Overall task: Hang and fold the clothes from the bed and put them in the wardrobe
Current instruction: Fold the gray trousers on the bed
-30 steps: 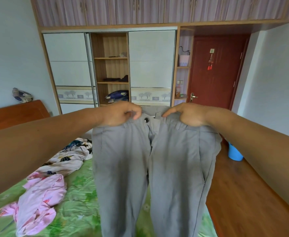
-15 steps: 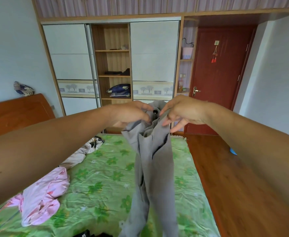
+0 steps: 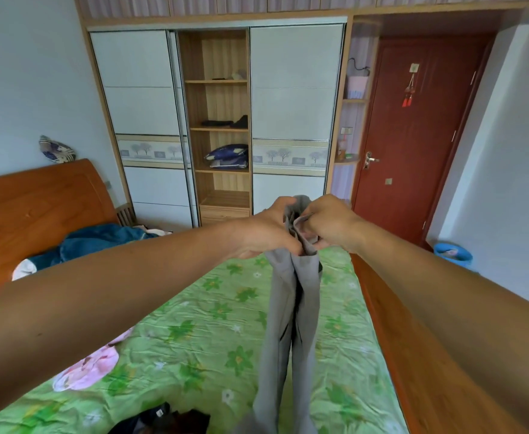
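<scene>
Grey trousers hang folded lengthwise, leg against leg, above the bed with its green flowered cover. My left hand and my right hand grip the bunched waistband together at chest height, knuckles almost touching. The trouser legs drop straight down past the bottom of the view. The wardrobe stands at the far end of the bed, its middle section open with wooden shelves.
A pink garment, a blue denim garment and dark clothes lie on the bed. Folded blue bedding sits on a wardrobe shelf. A wooden headboard stands at left, a red door and blue bin at right.
The trousers went from spread flat by the waistband to folded leg on leg. My two hands came together at the waistband. The view tilted down slightly.
</scene>
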### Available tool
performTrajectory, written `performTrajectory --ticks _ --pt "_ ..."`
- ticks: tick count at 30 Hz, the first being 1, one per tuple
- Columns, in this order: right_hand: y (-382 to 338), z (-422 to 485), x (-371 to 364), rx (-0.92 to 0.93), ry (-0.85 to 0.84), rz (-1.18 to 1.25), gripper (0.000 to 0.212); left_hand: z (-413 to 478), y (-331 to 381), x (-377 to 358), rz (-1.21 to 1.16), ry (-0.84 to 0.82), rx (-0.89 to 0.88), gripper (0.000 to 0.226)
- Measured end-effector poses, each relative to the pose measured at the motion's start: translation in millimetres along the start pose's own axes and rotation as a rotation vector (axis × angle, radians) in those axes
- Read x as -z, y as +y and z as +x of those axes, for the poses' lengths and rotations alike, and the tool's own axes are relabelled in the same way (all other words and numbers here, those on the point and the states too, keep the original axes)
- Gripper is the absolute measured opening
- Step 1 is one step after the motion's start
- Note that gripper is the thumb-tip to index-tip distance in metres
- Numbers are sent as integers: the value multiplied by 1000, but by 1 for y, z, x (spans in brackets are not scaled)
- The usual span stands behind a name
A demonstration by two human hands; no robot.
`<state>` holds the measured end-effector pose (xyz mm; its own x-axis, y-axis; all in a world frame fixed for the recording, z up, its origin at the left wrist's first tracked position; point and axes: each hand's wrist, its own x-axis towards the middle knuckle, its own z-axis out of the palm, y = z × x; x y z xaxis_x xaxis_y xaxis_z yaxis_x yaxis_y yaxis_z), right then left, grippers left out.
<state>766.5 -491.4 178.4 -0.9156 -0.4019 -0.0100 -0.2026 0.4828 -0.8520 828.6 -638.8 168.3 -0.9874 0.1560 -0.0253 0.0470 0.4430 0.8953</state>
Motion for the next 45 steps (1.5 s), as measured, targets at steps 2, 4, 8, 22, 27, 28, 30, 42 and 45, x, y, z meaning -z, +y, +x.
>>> performTrajectory --ticks 2,4,8,22,27,28,30,42,45 --pt "4 3 -1 -36 25 42 11 5 -5 -3 33 82 41 90" --pt "10 7 1 -52 12 26 11 8 -11 0 72 110 66 90" --pt "15 8 16 35 -89 -376 13 11 -21 18 105 118 69 84" --pt "44 9 15 312 -130 -759 33 -8 -35 44 993 39 -295 35" --pt "36 12 16 325 -81 -647 22 -25 -62 59 1040 64 -541 19" --pt "36 13 19 318 -72 -634 18 -31 -60 60 1045 52 -557 14" --pt "37 16 26 309 -53 -613 16 -43 -57 60 1061 23 -563 17" --pt "44 15 40 234 -33 -545 12 -36 -60 57 1183 -123 -360 29" --pt "45 14 41 196 -65 -489 19 -29 -58 62 1182 -60 -346 21"
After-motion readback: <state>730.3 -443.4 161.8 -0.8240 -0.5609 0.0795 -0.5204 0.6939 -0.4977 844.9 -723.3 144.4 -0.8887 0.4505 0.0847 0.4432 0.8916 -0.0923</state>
